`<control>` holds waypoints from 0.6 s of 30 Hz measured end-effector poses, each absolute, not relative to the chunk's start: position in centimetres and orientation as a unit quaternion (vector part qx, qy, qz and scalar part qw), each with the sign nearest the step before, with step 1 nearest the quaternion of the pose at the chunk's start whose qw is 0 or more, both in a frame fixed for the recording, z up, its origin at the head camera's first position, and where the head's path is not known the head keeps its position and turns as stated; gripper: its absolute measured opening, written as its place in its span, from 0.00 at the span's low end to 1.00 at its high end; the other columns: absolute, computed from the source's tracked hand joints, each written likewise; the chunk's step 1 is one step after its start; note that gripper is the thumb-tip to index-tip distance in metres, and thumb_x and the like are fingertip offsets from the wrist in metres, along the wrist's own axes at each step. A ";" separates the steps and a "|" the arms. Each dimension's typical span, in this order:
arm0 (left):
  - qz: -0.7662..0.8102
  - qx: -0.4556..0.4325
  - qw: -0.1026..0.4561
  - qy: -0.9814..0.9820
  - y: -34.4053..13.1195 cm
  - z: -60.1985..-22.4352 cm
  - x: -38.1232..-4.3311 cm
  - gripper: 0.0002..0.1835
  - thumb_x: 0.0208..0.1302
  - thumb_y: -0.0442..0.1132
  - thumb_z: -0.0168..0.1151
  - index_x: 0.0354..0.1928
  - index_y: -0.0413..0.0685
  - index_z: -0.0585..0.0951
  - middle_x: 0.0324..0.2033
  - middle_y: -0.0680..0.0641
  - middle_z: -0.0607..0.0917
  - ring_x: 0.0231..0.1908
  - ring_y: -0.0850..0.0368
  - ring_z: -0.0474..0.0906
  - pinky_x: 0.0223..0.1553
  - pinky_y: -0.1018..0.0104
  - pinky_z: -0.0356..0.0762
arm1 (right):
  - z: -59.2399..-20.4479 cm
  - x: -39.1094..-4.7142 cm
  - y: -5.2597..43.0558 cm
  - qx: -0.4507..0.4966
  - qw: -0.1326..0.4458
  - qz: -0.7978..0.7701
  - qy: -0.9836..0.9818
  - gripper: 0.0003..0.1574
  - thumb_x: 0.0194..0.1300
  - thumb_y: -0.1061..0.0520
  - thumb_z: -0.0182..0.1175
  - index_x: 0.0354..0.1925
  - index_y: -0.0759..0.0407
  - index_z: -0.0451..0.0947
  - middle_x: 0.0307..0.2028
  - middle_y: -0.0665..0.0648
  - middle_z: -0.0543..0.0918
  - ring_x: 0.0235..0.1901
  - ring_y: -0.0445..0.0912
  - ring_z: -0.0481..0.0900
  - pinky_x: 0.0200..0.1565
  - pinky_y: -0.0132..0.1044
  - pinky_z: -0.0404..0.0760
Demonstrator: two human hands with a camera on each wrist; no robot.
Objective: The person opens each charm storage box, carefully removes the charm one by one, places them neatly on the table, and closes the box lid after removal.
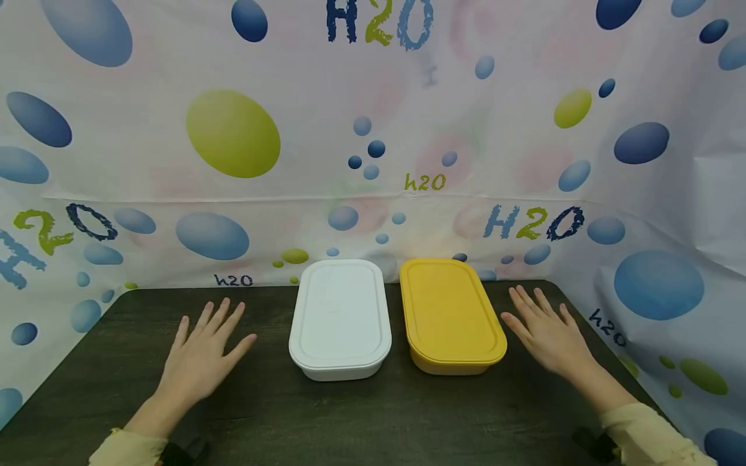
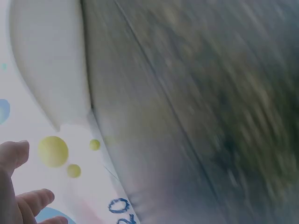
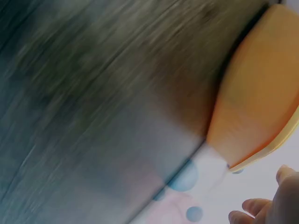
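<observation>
Two lidded rectangular containers stand side by side on a dark wooden table (image 1: 350,421). The white container (image 1: 340,317) is on the left, and the yellow container (image 1: 453,314) is on the right, with a narrow gap between them. To the left of the white one, my left hand (image 1: 201,356) is spread palm down with straight fingers and holds nothing. My right hand (image 1: 550,336) is spread likewise, its thumb close to the yellow container's right side. In the right wrist view, fingertips (image 3: 254,205) show below the yellow container's wall (image 3: 257,93).
A white sheet (image 1: 326,84) printed with blue and green ovals and H2O lettering hangs behind the table and along its sides. Both containers reach close to the table's back edge.
</observation>
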State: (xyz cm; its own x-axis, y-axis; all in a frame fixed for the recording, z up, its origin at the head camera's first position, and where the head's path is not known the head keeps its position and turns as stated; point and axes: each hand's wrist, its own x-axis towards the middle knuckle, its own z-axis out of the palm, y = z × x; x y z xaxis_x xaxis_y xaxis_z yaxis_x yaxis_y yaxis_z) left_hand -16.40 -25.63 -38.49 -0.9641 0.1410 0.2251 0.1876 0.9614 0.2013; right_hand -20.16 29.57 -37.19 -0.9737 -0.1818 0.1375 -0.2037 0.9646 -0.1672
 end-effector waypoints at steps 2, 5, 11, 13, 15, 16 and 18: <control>-0.120 -0.086 0.104 -0.984 -25.3 -38.4 -16.3 0.41 0.69 0.66 0.43 0.75 0.51 0.50 0.72 0.36 0.49 0.71 0.37 0.37 0.65 0.39 0.20 | -37.0 -20.0 29.0 0.103 0.066 0.096 -0.988 0.44 0.74 0.34 0.36 0.75 0.59 0.46 0.72 0.65 0.51 0.71 0.63 0.42 0.63 0.69 0.38; -0.130 -0.090 0.103 -0.982 -24.9 -38.3 -16.0 0.42 0.69 0.67 0.42 0.75 0.51 0.50 0.73 0.37 0.49 0.71 0.37 0.37 0.65 0.39 0.21 | -36.8 -19.8 28.1 0.111 0.075 0.102 -0.986 0.44 0.74 0.34 0.37 0.74 0.61 0.50 0.71 0.65 0.55 0.70 0.63 0.45 0.63 0.68 0.40; -0.155 -0.094 0.105 -0.978 -23.7 -37.9 -15.4 0.42 0.68 0.67 0.42 0.75 0.50 0.52 0.73 0.38 0.50 0.71 0.38 0.39 0.66 0.40 0.22 | -36.9 -19.2 26.2 0.132 0.097 0.116 -0.980 0.45 0.73 0.33 0.39 0.73 0.62 0.53 0.69 0.64 0.60 0.70 0.62 0.48 0.65 0.65 0.41; -0.168 -0.095 0.105 -0.976 -23.2 -37.8 -15.2 0.41 0.69 0.66 0.42 0.75 0.49 0.52 0.72 0.39 0.51 0.71 0.38 0.40 0.66 0.40 0.23 | -37.0 -19.0 25.5 0.139 0.103 0.118 -0.978 0.45 0.72 0.33 0.40 0.72 0.62 0.54 0.69 0.63 0.61 0.70 0.61 0.48 0.66 0.63 0.42; -0.180 -0.095 0.105 -0.973 -22.7 -37.7 -14.9 0.41 0.69 0.66 0.43 0.75 0.49 0.53 0.72 0.39 0.53 0.71 0.39 0.41 0.66 0.39 0.26 | -37.0 -18.8 24.8 0.146 0.105 0.120 -0.976 0.45 0.72 0.33 0.40 0.72 0.61 0.55 0.69 0.62 0.62 0.70 0.60 0.49 0.66 0.62 0.43; -0.185 -0.096 0.105 -0.972 -22.5 -37.8 -14.8 0.41 0.69 0.66 0.43 0.75 0.49 0.53 0.72 0.39 0.54 0.71 0.39 0.42 0.66 0.39 0.27 | -37.0 -18.8 24.4 0.150 0.105 0.122 -0.975 0.45 0.72 0.33 0.40 0.72 0.61 0.55 0.69 0.61 0.62 0.70 0.59 0.49 0.66 0.62 0.43; -0.195 -0.098 0.104 -0.970 -22.0 -37.8 -14.6 0.41 0.69 0.65 0.44 0.75 0.50 0.53 0.72 0.39 0.55 0.71 0.39 0.42 0.66 0.38 0.29 | -37.1 -18.6 23.6 0.158 0.106 0.127 -0.973 0.44 0.72 0.33 0.41 0.72 0.60 0.56 0.68 0.60 0.63 0.71 0.58 0.49 0.66 0.61 0.44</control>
